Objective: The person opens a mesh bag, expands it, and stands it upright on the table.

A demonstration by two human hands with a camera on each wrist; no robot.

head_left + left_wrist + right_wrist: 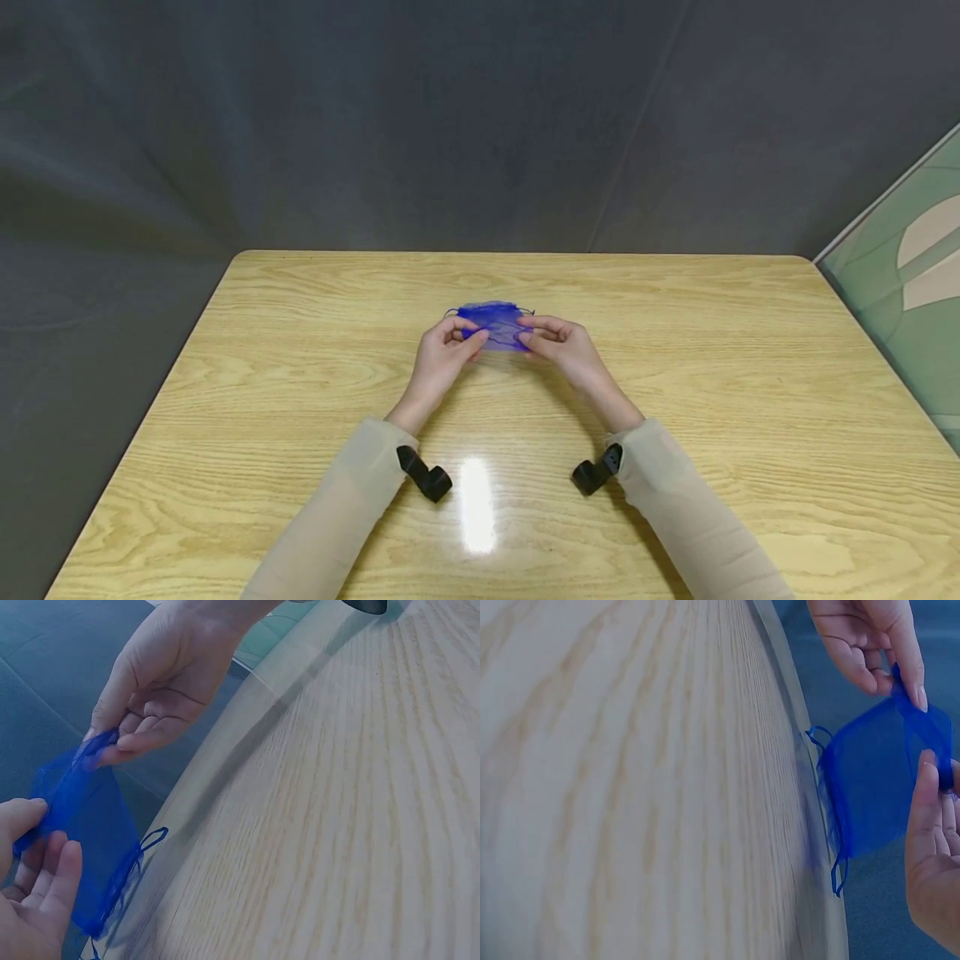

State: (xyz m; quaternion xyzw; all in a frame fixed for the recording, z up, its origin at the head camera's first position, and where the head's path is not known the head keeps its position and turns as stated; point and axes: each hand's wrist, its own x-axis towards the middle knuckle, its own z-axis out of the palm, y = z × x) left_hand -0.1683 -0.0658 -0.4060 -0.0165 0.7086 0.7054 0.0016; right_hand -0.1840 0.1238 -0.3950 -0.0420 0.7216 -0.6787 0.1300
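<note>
A sheer blue drawstring pouch is stretched between both hands above the table. My left hand pinches its left near corner between thumb and fingers. At the right near corner, my right hand pinches the cloth the same way. The gathered, ruffled end of the pouch points away from me, with a small cord loop sticking out at each side. In the left wrist view, the left hand is at the lower left and the right hand at the top. The sheer cloth looks flat and see-through.
The wood-grain table has rounded far corners and a bright light reflection near the front. A dark curtain hangs behind it. On the right stands a green patterned panel. A black wrist camera is strapped at each sleeve.
</note>
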